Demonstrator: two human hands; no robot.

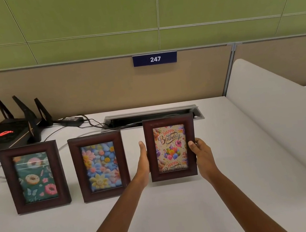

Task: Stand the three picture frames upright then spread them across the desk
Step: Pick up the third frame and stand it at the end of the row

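Three dark wooden picture frames stand upright in a row on the white desk (180,209). The donut frame (34,177) is at the left and the flower frame (100,166) stands in the middle, both untouched. The birthday frame (171,148) is at the right, upright between my hands. My left hand (143,162) grips its left edge and my right hand (201,153) grips its right edge, thumb over the front. Whether its base touches the desk I cannot tell.
A black router (8,129) with antennas, a power adapter (71,120) and loose cables lie at the back left. A cable slot (152,116) opens in the desk behind the birthday frame. A white divider (277,119) rises at the right, a tan partition behind.
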